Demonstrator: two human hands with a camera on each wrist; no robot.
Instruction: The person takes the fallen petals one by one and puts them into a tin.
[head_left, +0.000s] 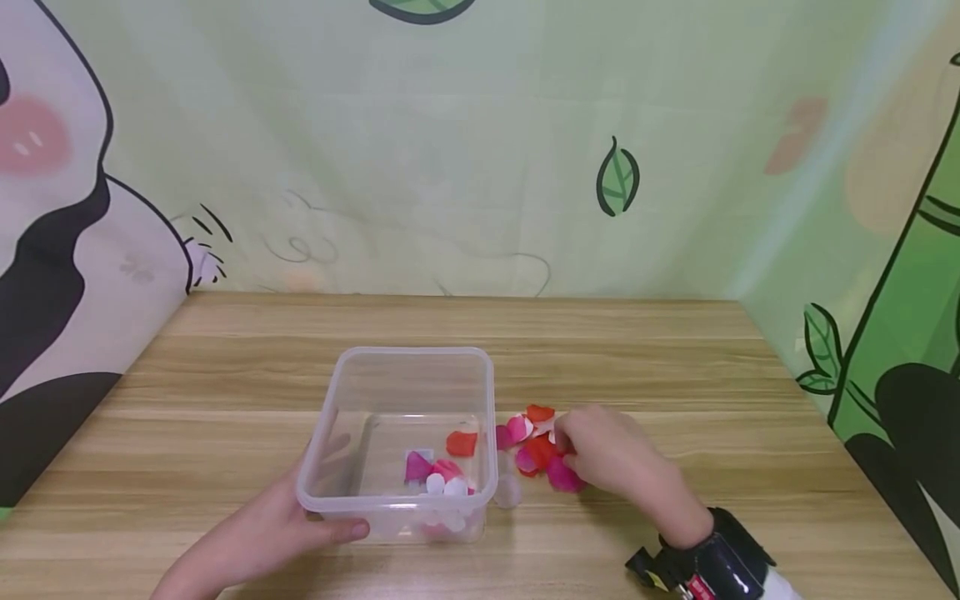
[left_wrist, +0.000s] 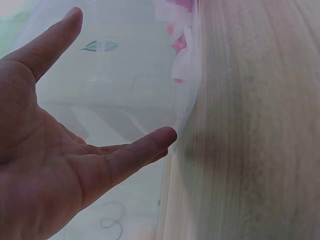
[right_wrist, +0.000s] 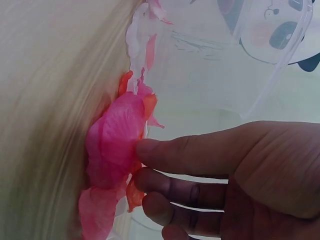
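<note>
A clear plastic box (head_left: 396,505) stands on the table with several red, pink and white petals (head_left: 447,469) lying in its near right part. My left hand (head_left: 281,517) is at the box's near left corner, thumb along the front wall and fingers against the left side. In the left wrist view those fingers (left_wrist: 131,156) are straight and spread. Right of the box lies a loose pile of red, pink and white petals (head_left: 538,451). My right hand (head_left: 617,446) reaches down to this pile. Its thumb and fingertips touch the pink and orange petals (right_wrist: 120,140), with a small gap between thumb and forefinger.
The wood-grain table (head_left: 637,350) ends at a pale green printed curtain (head_left: 450,167) behind and at both sides. A pale round petal (head_left: 507,492) lies close to the box's right wall. A black wrist strap (head_left: 723,554) is on the right forearm.
</note>
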